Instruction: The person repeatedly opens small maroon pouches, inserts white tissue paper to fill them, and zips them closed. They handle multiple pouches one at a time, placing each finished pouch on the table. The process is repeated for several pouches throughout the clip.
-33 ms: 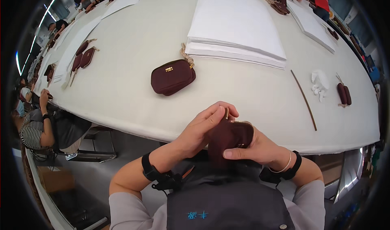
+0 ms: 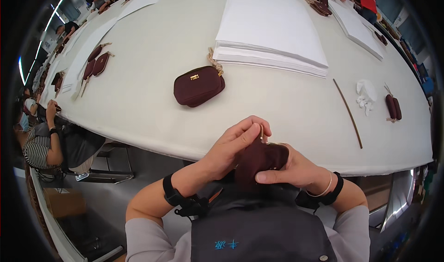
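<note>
Between my hands, at the near edge of the table, is a dark maroon zip pouch point(image 2: 259, 162). A strip of gold-coloured zip teeth shows along its upper edge, and the mouth looks unzipped. My left hand point(image 2: 238, 141) pinches the pouch's upper left side, thumb and fingers closed by the zip end. The right hand point(image 2: 291, 167) is wrapped round the other side, its thumb pressed on the front. My fingers hide much of the pouch. Beyond them on the table lies another maroon pouch point(image 2: 198, 87), closed, with gold lettering and a knotted beige cord point(image 2: 214, 63).
A stack of white sheets point(image 2: 273, 26) lies ahead. To the right are a thin brown stick point(image 2: 347, 111), crumpled white tissue point(image 2: 366, 94) and small maroon pouches point(image 2: 393, 108). More pouches point(image 2: 96, 67) lie left. A person in a striped top point(image 2: 41, 144) sits at left.
The pouch in my hands has shifted slightly, and its opening between the zip edges looks narrower. Both hands keep their hold, and the whole view has moved a little.
</note>
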`<state>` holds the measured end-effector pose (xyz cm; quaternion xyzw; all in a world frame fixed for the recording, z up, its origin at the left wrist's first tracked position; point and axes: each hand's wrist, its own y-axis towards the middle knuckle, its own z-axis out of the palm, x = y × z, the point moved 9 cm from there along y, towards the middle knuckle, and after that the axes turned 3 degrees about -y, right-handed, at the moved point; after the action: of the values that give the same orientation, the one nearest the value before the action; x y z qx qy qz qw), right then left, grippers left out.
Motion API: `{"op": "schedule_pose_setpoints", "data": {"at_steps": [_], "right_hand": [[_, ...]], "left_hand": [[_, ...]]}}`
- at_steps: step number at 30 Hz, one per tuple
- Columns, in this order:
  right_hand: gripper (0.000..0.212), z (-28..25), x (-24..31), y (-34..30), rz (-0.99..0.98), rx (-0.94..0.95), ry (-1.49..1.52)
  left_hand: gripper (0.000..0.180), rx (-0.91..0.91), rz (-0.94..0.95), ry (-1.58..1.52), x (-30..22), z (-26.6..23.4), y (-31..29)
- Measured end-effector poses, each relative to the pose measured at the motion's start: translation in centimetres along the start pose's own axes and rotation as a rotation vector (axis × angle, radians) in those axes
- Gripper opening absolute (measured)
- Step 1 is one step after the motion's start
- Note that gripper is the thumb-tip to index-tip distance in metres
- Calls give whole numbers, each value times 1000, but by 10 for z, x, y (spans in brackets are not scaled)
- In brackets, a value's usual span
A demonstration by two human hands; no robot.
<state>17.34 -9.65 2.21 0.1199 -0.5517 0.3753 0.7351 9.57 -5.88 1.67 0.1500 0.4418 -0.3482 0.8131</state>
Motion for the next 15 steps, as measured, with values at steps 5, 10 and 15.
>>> {"op": "schedule_pose_setpoints", "data": {"at_steps": [5, 10, 15], "right_hand": [[34, 14, -7, 1, -44, 37, 404], [31, 16, 2, -3, 33, 178, 239], [25, 28, 10, -19, 55, 413, -178]], "left_hand": [[35, -54, 65, -23, 5, 2, -9], [34, 109, -59, -77, 4, 12, -26], [32, 267, -150, 162, 6, 32, -53]]}}
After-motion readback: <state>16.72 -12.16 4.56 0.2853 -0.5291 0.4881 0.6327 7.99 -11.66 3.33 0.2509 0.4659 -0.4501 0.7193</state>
